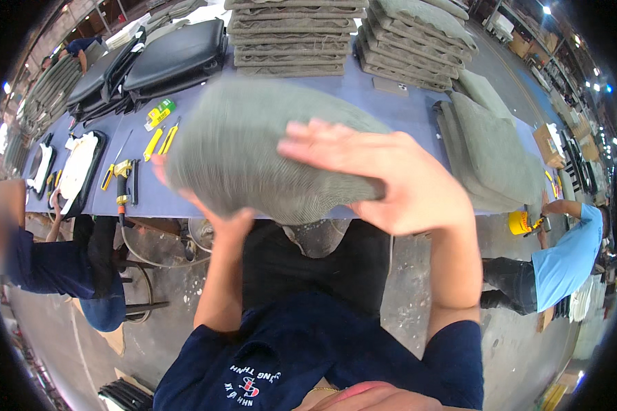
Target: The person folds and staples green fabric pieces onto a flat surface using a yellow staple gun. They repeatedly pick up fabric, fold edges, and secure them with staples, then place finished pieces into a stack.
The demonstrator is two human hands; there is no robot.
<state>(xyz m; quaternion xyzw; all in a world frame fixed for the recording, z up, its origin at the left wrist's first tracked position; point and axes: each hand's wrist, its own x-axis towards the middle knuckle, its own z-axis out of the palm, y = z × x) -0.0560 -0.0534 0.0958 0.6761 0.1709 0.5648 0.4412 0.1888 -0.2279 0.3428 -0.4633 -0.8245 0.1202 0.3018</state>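
Between my hands, above the near edge of the table, is a grey-green cushion with a ribbed fabric cover, tilted and smeared by motion. My left hand grips its lower left edge, with the thumb on the near side and most of the fingers hidden behind it. Across its right side lies my right hand, fingers stretched over the cover and thumb at the lower edge, holding that end. The cushion's underside is out of sight.
Yellow cutters, a green-and-yellow packet and an air stapler lie left on the blue table. Stacked grey cushions and black seats stand behind; more cushions lie right. Co-workers flank me.
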